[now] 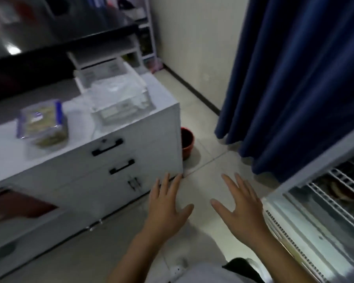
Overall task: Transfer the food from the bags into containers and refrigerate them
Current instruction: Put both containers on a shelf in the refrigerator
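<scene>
My left hand (168,209) and my right hand (240,205) hover side by side over the floor, fingers spread, holding nothing. On the white cabinet (131,144) to the left sits a clear lidded container with blue clips (42,123), filled with pale food. Beside it lie crumpled clear plastic bags (80,113) and clear empty containers (121,99). At the right the refrigerator (315,211) stands open, with white wire shelves showing.
A dark blue curtain (294,78) hangs at the right, above the fridge. A red pot (187,142) sits on the tiled floor behind the cabinet corner. A dark glossy counter (49,33) and white shelves lie beyond the cabinet.
</scene>
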Available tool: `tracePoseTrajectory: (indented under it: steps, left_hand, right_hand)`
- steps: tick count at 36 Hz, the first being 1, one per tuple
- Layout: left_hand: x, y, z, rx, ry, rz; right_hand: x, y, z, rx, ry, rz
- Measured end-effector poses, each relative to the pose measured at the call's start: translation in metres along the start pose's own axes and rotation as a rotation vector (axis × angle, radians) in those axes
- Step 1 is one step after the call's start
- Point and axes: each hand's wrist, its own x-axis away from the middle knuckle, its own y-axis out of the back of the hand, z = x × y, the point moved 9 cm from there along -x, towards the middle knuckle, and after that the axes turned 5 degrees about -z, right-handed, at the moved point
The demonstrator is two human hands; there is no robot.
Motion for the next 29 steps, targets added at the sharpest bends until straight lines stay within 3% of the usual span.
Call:
tracePoseTrajectory:
  steps: [6, 17, 29]
  left_hand:
    - [0.027, 0.07, 0.108, 0.069, 0.222, -0.15]
    - [0.033, 0.141, 0.241, 0.208, 0.504, -0.344]
    - [-0.04, 0.264, 0.354, 0.214, 0.649, -0.459]
  right_hand:
    - [-0.012, -0.06, 0.11, 0.068, 0.208, 0.143]
    - [-0.077, -0.141, 0.261, 0.152, 0.442, 0.329]
    - [-0.171, -0.26, 0.423, 0.031, 0.659, 0.567]
